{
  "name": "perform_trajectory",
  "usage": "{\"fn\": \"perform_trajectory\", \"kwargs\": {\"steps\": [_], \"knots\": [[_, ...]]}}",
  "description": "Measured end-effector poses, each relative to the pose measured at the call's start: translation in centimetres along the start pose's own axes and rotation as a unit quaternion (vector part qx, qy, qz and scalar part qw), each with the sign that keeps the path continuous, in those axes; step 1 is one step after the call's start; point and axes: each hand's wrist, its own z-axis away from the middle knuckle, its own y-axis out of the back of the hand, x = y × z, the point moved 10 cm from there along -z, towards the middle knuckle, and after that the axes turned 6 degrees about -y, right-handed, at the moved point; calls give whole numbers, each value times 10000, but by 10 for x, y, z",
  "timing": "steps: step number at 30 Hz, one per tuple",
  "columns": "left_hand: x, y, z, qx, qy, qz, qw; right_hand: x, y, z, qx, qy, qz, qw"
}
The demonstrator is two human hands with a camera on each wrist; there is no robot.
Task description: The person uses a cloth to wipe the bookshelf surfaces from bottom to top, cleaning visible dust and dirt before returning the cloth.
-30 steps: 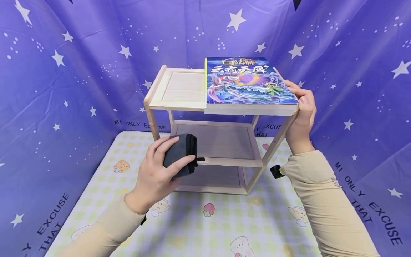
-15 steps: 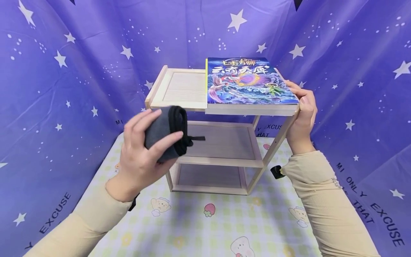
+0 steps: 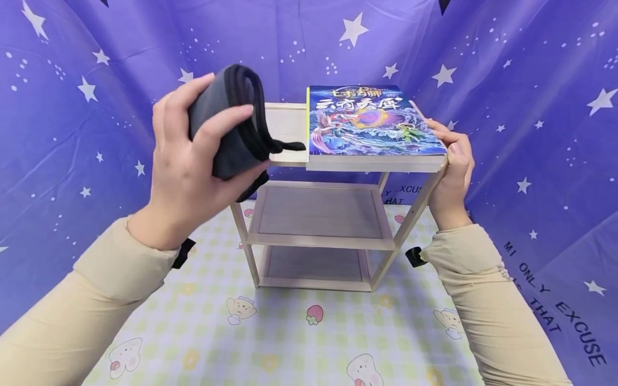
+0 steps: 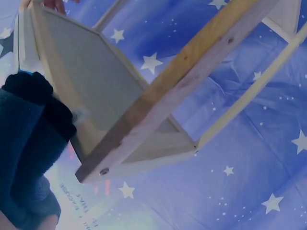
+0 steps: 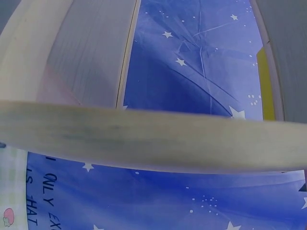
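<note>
My left hand [image 3: 176, 161] grips a folded dark grey cloth [image 3: 205, 115] with black edging and a small black loop, thumb on the near side. It is raised in front of the upper left part of a pale wooden three-tier shelf [image 3: 321, 214], hiding that corner. In the left wrist view the cloth [image 4: 29, 129] overlaps the shelf's top panel [image 4: 91, 67]. My right hand [image 3: 451, 171] holds the shelf's upper right corner, fingers over the side and thumb at the front post. A wooden bar [image 5: 153, 139] of the shelf crosses the right wrist view.
A thick book [image 3: 372, 120] with a blue illustrated cover lies on the right half of the shelf top, its front edge at the shelf's front. Below is a checked tablecloth [image 3: 289, 343] with cartoon prints. Purple star-patterned curtains [image 3: 299, 32] surround the table on several sides.
My left hand has lifted the folded cloth up and to the left, from before the middle tier to the height of the shelf top. My right hand, the shelf and the book stay put.
</note>
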Motion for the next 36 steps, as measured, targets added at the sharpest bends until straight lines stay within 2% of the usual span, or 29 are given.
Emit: {"fn": "perform_trajectory", "kwargs": {"steps": [7,10,13,15,17,20,22,25,28,31,32,36], "knots": [[-19,-17,-14,-816,264,12,9963,0,0,0,-17,41,40,10000],[-30,-27,-18,-1214,646,-22,9905,0,0,0,-11,70,55,10000],[-44,-40,-20,-1727,1229,32,9773,0,0,0,13,84,86,9999],[-53,-48,-19,-2051,1620,167,9651,1,0,0,24,84,107,9999],[-62,-57,-16,-2386,2026,315,9492,1,1,0,27,78,125,9999],[-71,-65,-9,-2692,2394,270,9325,1,0,1,29,54,120,9999],[-76,-65,-7,-2750,2504,24,9282,2,0,1,23,27,93,10000],[-75,-63,-7,-2819,2295,-481,9304,3,-1,1,24,-4,-11,10000],[-66,-63,-8,-3004,1974,-770,9300,2,-2,0,50,12,-137,9999],[-55,-65,-8,-3316,1745,-965,9221,1,-1,0,83,39,-208,9997],[-52,-65,-8,-3349,1662,-1025,9218,0,-1,0,81,43,-207,9997],[-33,-66,-7,-3381,1104,-1218,9267,1,-1,0,76,23,-194,9998]]}}
